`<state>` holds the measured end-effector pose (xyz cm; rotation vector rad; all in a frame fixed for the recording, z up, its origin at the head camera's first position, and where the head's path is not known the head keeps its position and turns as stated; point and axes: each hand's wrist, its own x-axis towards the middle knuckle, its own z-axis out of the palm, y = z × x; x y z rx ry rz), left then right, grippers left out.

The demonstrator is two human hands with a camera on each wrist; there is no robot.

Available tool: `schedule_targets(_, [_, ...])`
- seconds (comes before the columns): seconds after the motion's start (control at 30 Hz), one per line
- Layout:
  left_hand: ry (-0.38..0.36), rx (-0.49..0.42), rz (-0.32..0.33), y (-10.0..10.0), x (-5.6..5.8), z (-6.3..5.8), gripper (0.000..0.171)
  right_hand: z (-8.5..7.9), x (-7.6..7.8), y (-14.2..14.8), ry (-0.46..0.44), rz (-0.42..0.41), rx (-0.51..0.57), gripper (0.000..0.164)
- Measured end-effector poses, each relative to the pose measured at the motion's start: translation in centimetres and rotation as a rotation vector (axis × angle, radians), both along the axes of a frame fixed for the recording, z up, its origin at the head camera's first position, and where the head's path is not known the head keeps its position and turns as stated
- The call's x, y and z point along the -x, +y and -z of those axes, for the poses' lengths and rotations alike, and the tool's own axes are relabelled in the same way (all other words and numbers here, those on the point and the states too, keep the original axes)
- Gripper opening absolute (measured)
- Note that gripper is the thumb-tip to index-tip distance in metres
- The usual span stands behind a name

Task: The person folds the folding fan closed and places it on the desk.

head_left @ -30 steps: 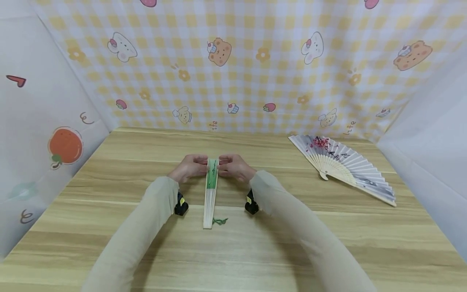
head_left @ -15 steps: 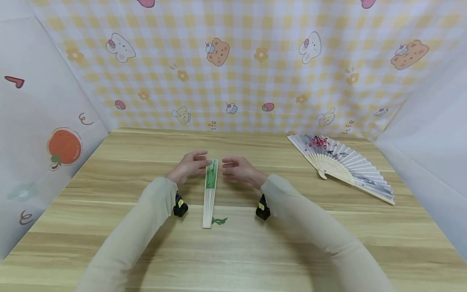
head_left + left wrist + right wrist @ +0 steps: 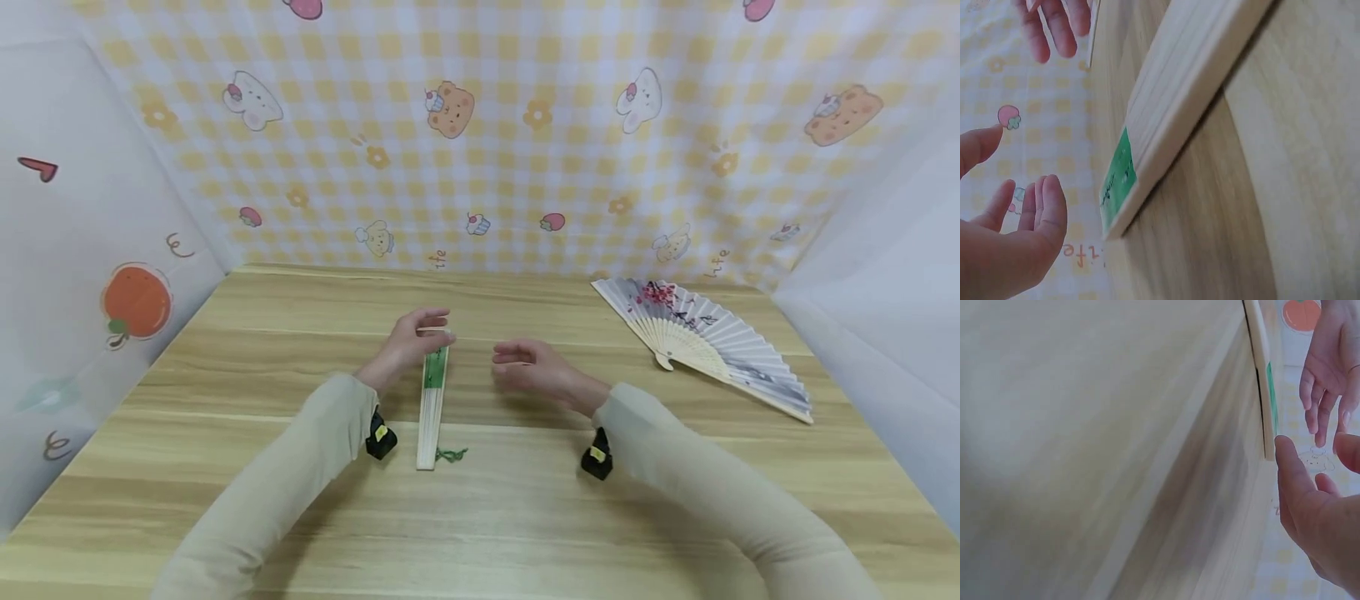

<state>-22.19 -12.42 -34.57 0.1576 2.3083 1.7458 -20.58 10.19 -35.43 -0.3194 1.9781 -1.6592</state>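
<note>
A folded hand fan [image 3: 431,417] with a green end and pale ribs lies lengthwise on the wooden table, a green tassel [image 3: 452,455] beside its near end. My left hand [image 3: 412,340] hovers over the fan's far green end, fingers loosely bent, holding nothing; in the left wrist view a gap shows between that hand [image 3: 1016,244] and the fan [image 3: 1160,125]. To the right of the fan, my right hand [image 3: 540,369] is in the air, its palm turned toward the left hand and nothing in it. Part of the green end is hidden behind the left thumb.
A spread fan [image 3: 705,346] with pink blossoms on grey-white leaf lies at the back right of the table [image 3: 480,533]. Behind the table hangs a yellow checked cloth [image 3: 495,167]. White sheets with printed figures border the left and right sides.
Both hands have come off the folded fan. The right hand has moved right and toward me; the left has risen slightly over the green end. Neither fan has moved.
</note>
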Motion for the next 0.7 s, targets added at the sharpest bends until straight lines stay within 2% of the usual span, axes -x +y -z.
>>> schedule_targets(0.2, [0.048, -0.012, 0.01, 1.2, -0.3, -0.2, 0.049, 0.1, -1.5, 3.1, 0.013, 0.015, 0.016, 0.049])
schedule_targets(0.33, [0.074, -0.045, 0.049, 2.4, -0.7, -0.1, 0.047, 0.0, -2.4, 5.1, 0.024, 0.038, 0.03, 0.051])
schedule_targets(0.53, [0.067, -0.113, 0.11, 4.8, -1.5, 0.1, 0.045, 0.1, -3.5, 8.1, 0.022, 0.079, 0.056, 0.052])
schedule_targets(0.7, [0.076, -0.078, 0.161, 7.0, -2.1, 0.2, 0.044, 0.1, -4.1, 10.8, 0.046, 0.126, 0.064, 0.052])
